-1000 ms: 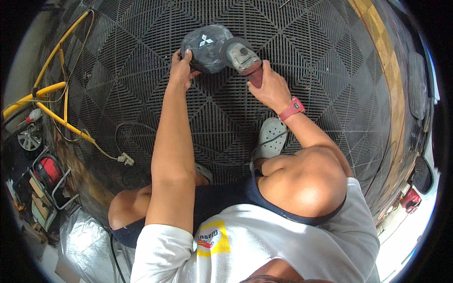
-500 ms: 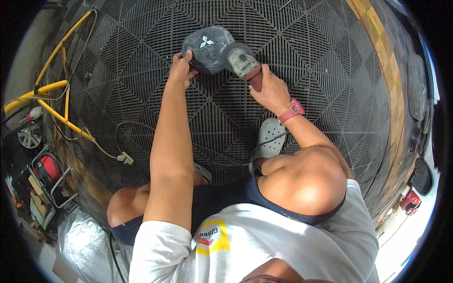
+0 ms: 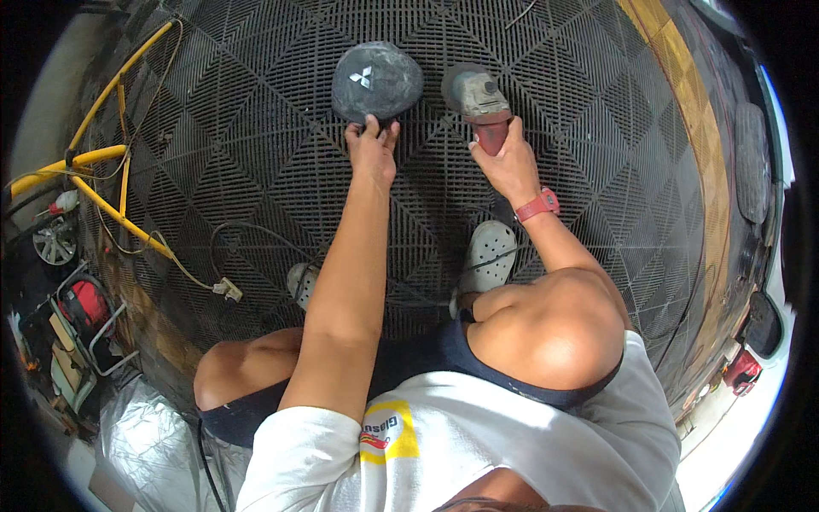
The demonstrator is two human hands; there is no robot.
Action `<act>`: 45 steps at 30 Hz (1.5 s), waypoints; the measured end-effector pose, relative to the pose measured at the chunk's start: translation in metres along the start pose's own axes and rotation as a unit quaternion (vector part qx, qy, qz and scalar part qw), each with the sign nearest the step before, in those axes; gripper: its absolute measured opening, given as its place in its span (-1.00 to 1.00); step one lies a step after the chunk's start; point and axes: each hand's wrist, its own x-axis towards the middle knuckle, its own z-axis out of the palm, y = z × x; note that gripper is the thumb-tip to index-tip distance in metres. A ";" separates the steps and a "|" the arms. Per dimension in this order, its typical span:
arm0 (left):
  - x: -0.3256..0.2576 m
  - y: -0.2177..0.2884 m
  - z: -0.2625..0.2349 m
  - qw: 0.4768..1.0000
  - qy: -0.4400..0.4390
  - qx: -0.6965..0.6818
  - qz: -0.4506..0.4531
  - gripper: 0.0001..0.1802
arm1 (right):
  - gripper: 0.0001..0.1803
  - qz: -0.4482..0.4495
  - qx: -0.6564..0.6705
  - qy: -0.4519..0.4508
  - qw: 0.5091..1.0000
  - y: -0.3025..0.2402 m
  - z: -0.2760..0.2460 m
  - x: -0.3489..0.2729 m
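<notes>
A dark, rounded airbag cover [image 3: 388, 81] with a silver emblem lies at the far middle, its surface scuffed with pale marks. My left hand [image 3: 373, 152] grips its near edge, fingertips on the rim and the thumb side partly hidden. To the right of it, my right hand [image 3: 510, 164] is wrapped around the red handle of an angle grinder [image 3: 483, 96] with a grey, worn head. The grinder's round disc [image 3: 457, 84] sits apart from the cover, a small gap between them. Whether the disc is spinning cannot be seen.
Black slatted floor tiles [image 3: 256, 154] spread beneath everything. On the left stands a yellow metal frame [image 3: 101, 157] with a cord and a pale plug [image 3: 227, 289]. A dark cable [image 3: 256, 225] runs near my feet. Silver sheeting [image 3: 145, 435] lies lower left; a tyre [image 3: 752, 162] stands at right.
The grinder has moved right, off the cover's edge. My left hand has shifted from the cover's left side to its near edge, and the cover has turned slightly.
</notes>
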 end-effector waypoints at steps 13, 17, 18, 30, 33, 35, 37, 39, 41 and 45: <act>0.037 0.084 -0.002 0.956 0.013 0.290 -0.038 -0.08 | -0.34 -0.066 -0.047 -0.105 0.991 -0.040 0.014 0.031; 0.040 0.087 -0.001 0.953 -0.008 0.297 -0.053 -0.08 | -0.33 -0.067 -0.069 -0.127 0.987 -0.033 0.012 0.044; 0.040 0.087 -0.001 0.952 -0.006 0.302 -0.053 -0.07 | -0.33 -0.056 -0.079 -0.118 0.988 -0.029 0.010 0.048; 0.051 0.079 -0.008 0.959 0.008 0.278 -0.052 -0.10 | -0.25 -0.045 -0.072 -0.137 0.987 -0.054 0.019 0.071; 0.052 0.081 -0.007 0.957 -0.003 0.284 -0.054 -0.10 | -0.25 -0.030 -0.072 -0.125 0.989 -0.042 0.015 0.071; 0.047 0.080 -0.003 0.959 0.006 0.277 -0.063 -0.09 | -0.25 -0.010 -0.086 -0.124 0.989 -0.027 0.008 0.075; 0.043 0.083 0.001 0.957 0.003 0.283 -0.061 -0.09 | -0.26 -0.017 -0.091 -0.113 0.989 -0.033 -0.001 0.077; 0.045 0.085 -0.004 0.951 -0.012 0.303 -0.055 -0.08 | -0.27 -0.056 -0.085 -0.084 0.991 -0.043 -0.001 0.078; 0.049 0.085 -0.008 0.957 0.005 0.286 -0.052 -0.07 | -0.26 -0.070 -0.081 -0.107 0.989 -0.061 0.003 0.079; 0.044 0.080 0.000 0.954 0.013 0.293 -0.063 -0.08 | -0.28 -0.085 -0.090 -0.142 0.982 -0.070 0.013 0.082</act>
